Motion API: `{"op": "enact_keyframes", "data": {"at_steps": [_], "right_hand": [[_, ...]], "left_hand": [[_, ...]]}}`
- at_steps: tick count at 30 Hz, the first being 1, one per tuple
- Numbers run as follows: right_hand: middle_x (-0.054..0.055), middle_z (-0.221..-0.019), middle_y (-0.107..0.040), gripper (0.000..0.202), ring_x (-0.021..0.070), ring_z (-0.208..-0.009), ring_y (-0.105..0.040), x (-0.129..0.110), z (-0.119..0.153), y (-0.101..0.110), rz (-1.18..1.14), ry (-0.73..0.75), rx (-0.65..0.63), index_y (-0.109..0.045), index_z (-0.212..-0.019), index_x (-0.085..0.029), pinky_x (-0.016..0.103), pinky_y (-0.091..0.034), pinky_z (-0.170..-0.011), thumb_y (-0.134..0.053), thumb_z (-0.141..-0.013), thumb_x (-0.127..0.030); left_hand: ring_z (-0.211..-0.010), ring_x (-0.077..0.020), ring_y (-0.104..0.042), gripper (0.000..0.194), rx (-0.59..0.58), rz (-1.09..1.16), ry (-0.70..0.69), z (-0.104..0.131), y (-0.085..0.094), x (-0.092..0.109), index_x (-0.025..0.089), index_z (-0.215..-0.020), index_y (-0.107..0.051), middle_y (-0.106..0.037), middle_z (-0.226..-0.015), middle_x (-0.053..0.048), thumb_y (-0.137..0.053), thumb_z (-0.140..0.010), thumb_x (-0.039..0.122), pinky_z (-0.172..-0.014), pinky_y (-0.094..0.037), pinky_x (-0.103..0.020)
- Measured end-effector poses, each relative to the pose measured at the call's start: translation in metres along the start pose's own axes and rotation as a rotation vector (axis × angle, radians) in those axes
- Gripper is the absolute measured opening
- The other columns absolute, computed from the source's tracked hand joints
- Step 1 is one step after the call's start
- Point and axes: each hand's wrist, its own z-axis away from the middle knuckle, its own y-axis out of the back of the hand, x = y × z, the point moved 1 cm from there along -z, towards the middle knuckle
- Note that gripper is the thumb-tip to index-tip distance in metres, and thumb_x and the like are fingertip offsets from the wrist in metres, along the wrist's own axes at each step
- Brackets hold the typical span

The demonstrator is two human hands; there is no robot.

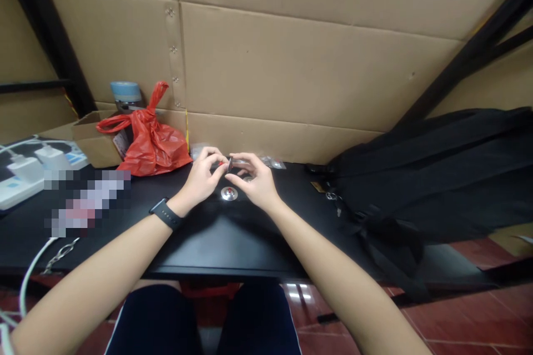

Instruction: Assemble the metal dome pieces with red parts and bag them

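Note:
Between my two hands, above the black table, is a small dark disc (230, 164) seen nearly edge-on. My left hand (205, 173) pinches something small and red at the disc's left side. The fingers of my right hand (256, 178) curve around the disc's right side, with fingertips at its edge. Just below the hands, a shiny silver round piece (229, 193) with a red centre lies on the table (216, 238). Another small round piece is partly hidden behind my right fingers.
A red plastic bag (156, 144), an open cardboard box (97, 141) and a blue-lidded jar (126, 92) stand at the back left. Far left is a power strip (20, 186). A black bag (428, 177) covers the right side. Small clear packets (275, 163) lie behind the hands.

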Motion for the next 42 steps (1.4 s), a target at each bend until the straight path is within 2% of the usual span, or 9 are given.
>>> {"op": "enact_keyframes", "data": {"at_steps": [7, 13, 19, 22, 29, 34, 37, 40, 42], "right_hand": [[0.007, -0.117, -0.068, 0.048, 0.0214, -0.098, -0.071, 0.001, 0.001, -0.007, -0.208, -0.190, 0.054, -0.053, -0.099, -0.023, 0.037, -0.059, -0.088, -0.078, -0.071, -0.053], [0.002, -0.083, -0.065, 0.037, 0.0153, -0.079, -0.065, 0.003, -0.001, -0.007, -0.157, -0.164, -0.027, -0.061, -0.089, -0.021, 0.026, -0.056, -0.068, -0.052, -0.092, -0.057], [0.007, -0.106, -0.063, 0.033, 0.0169, -0.088, -0.063, 0.012, -0.002, -0.003, -0.070, -0.128, -0.034, -0.062, -0.087, -0.021, 0.028, -0.055, -0.070, -0.054, -0.093, -0.052], [0.009, -0.111, -0.061, 0.031, 0.0203, -0.097, -0.062, 0.009, -0.003, 0.001, 0.102, -0.031, -0.044, -0.063, -0.085, -0.021, 0.031, -0.055, -0.077, -0.053, -0.094, -0.048], [0.010, -0.108, -0.059, 0.022, 0.0237, -0.104, -0.059, -0.001, -0.005, 0.010, 0.366, 0.164, -0.014, -0.063, -0.082, -0.022, 0.041, -0.050, -0.094, -0.050, -0.096, -0.034], [0.010, -0.109, -0.059, 0.020, 0.0229, -0.106, -0.059, 0.008, -0.006, 0.008, 0.386, 0.156, -0.112, -0.063, -0.085, -0.022, 0.038, -0.050, -0.091, -0.051, -0.096, -0.033], [0.008, -0.100, -0.062, 0.014, 0.0199, -0.093, -0.061, 0.017, -0.005, 0.009, 0.429, 0.093, -0.164, -0.063, -0.095, -0.021, 0.034, -0.050, -0.082, -0.053, -0.095, -0.031], [0.005, -0.093, -0.064, 0.020, 0.0174, -0.081, -0.060, 0.026, -0.001, 0.010, 0.552, -0.010, -0.315, -0.064, -0.106, -0.021, 0.030, -0.048, -0.074, -0.064, -0.087, -0.028], [0.003, -0.090, -0.066, 0.019, 0.0169, -0.079, -0.061, 0.031, 0.002, 0.009, 0.617, -0.041, -0.450, -0.068, -0.101, -0.022, 0.028, -0.045, -0.073, -0.070, -0.082, -0.027]], "left_hand": [[-0.102, -0.0212, -0.057, 0.014, 0.045, -0.053, -0.031, 0.001, 0.003, 0.010, 0.019, -0.088, -0.065, -0.055, -0.103, -0.006, -0.056, -0.093, 0.029, -0.097, -0.047, -0.037], [-0.104, -0.0208, -0.057, 0.015, 0.091, -0.117, -0.094, 0.002, 0.004, 0.015, 0.020, -0.089, -0.068, -0.054, -0.105, -0.006, -0.058, -0.093, 0.031, -0.099, -0.045, -0.035], [-0.105, -0.0202, -0.058, 0.028, 0.091, -0.107, -0.065, 0.001, 0.004, 0.011, 0.019, -0.100, -0.065, -0.058, -0.106, -0.007, -0.043, -0.101, 0.036, -0.097, -0.045, -0.034], [-0.109, -0.0200, -0.058, 0.037, 0.005, -0.090, -0.014, 0.001, 0.005, 0.008, 0.021, -0.105, -0.067, -0.061, -0.109, -0.007, -0.033, -0.104, 0.035, -0.098, -0.044, -0.034], [-0.106, -0.0238, -0.058, 0.019, -0.250, -0.172, -0.003, 0.002, 0.003, 0.002, 0.025, -0.091, -0.073, -0.065, -0.109, -0.004, -0.067, -0.085, 0.041, -0.095, -0.043, -0.039], [-0.105, -0.0238, -0.057, 0.013, -0.251, -0.230, -0.035, 0.002, 0.003, -0.006, 0.024, -0.083, -0.073, -0.066, -0.106, -0.003, -0.069, -0.082, 0.037, -0.092, -0.042, -0.038], [-0.103, -0.0257, -0.058, 0.012, -0.260, -0.343, 0.010, 0.002, 0.003, -0.018, 0.026, -0.081, -0.074, -0.069, -0.101, -0.003, -0.069, -0.083, 0.036, -0.088, -0.038, -0.039], [-0.095, -0.0257, -0.062, 0.011, -0.318, -0.405, 0.080, 0.004, 0.003, -0.032, 0.028, -0.085, -0.074, -0.073, -0.090, -0.002, -0.065, -0.085, 0.034, -0.086, -0.034, -0.040], [-0.090, -0.0251, -0.065, 0.012, -0.341, -0.414, 0.122, 0.005, 0.003, -0.039, 0.027, -0.085, -0.074, -0.075, -0.083, -0.002, -0.063, -0.085, 0.032, -0.086, -0.033, -0.040]]}}
